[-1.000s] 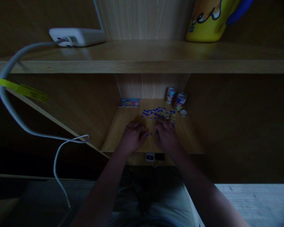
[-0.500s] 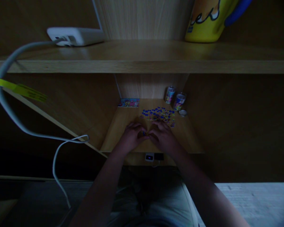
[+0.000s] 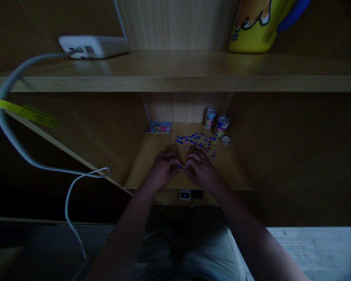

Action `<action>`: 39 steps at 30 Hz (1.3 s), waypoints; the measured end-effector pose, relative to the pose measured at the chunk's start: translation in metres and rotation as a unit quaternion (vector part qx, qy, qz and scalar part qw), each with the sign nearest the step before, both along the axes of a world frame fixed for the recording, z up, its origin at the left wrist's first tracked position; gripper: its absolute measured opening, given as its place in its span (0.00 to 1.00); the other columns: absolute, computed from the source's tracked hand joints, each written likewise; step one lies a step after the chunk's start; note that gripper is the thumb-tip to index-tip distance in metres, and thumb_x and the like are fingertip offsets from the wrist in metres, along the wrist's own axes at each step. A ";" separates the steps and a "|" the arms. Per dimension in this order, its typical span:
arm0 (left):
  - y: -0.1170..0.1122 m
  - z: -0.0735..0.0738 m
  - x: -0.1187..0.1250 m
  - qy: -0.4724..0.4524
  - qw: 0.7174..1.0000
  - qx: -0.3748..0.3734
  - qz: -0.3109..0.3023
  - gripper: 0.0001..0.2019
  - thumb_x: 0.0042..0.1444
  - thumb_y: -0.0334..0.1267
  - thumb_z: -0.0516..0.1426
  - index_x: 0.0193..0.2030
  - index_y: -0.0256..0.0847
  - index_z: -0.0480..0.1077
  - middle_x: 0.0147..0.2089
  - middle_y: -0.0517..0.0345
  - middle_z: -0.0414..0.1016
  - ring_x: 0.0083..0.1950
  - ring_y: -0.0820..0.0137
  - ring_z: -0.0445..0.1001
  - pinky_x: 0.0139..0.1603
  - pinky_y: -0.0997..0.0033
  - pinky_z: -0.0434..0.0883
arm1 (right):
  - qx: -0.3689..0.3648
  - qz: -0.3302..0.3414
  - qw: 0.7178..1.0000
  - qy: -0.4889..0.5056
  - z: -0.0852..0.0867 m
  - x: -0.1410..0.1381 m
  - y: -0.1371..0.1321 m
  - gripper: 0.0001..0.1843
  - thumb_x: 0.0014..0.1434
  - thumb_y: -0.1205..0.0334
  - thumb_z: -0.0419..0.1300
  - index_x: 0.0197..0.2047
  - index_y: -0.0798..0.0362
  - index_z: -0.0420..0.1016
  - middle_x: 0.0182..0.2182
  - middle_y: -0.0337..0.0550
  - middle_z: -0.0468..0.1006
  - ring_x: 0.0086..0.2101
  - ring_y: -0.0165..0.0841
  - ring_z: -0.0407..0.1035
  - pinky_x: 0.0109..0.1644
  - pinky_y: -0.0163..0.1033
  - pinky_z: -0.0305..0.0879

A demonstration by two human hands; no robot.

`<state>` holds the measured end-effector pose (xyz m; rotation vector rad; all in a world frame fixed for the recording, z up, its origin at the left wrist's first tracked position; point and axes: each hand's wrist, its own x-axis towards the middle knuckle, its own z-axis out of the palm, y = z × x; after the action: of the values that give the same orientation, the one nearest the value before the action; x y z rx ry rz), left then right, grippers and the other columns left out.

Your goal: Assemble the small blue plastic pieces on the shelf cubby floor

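Observation:
My left hand (image 3: 163, 170) and my right hand (image 3: 201, 170) rest close together on the lit wooden desk (image 3: 152, 164), fingertips meeting around small puzzle pieces (image 3: 182, 166). Both hands are curled in a pinch on those pieces. Just beyond my fingers lies a scattered pile of blue and yellow puzzle pieces (image 3: 197, 141). A printed picture card (image 3: 160, 127) lies flat at the back left of the desk.
Two small printed tins (image 3: 216, 121) and a round lid (image 3: 226, 139) stand at the back right. A shelf (image 3: 175, 74) overhead carries a white power adapter (image 3: 93, 46) with a hanging cable (image 3: 32, 160) and a yellow mug (image 3: 257, 25). Surroundings are dark.
My right hand drew back from the pile and moved left to meet my left hand. Both now pinch small pieces between them.

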<state>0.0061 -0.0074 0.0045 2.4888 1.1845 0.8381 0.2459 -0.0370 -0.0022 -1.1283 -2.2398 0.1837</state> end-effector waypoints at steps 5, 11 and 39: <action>-0.001 0.003 0.001 -0.003 1.000 -0.006 -0.014 0.03 0.69 0.39 0.69 0.43 0.48 0.81 0.49 0.57 0.85 0.54 0.59 0.80 0.61 0.53 0.72 | -0.011 -0.004 1.000 0.002 0.002 -0.001 0.000 0.05 0.72 0.67 0.66 0.43 0.48 0.78 0.46 0.46 0.83 0.51 0.44 0.75 0.63 0.52 0.69; -0.003 0.006 0.002 -0.022 1.000 -0.004 0.004 0.04 0.72 0.37 0.64 0.43 0.47 0.80 0.48 0.57 0.84 0.53 0.60 0.80 0.61 0.54 0.73 | -0.022 -0.025 0.999 -0.003 -0.002 -0.001 0.002 0.06 0.74 0.67 0.65 0.43 0.47 0.77 0.40 0.42 0.84 0.45 0.42 0.75 0.58 0.49 0.69; -0.007 0.004 0.008 0.069 0.989 0.040 0.128 0.09 0.75 0.39 0.60 0.52 0.46 0.84 0.52 0.48 0.85 0.56 0.51 0.77 0.60 0.46 0.74 | -0.014 -0.009 0.998 -0.055 0.000 -0.001 -0.003 0.17 0.75 0.66 0.60 0.61 0.47 0.83 0.55 0.48 0.83 0.55 0.45 0.73 0.66 0.55 0.68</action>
<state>0.0137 -0.0147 0.0085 2.5286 1.5733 0.7968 0.2450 -0.0399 -0.0021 -1.1993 -2.3281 0.1494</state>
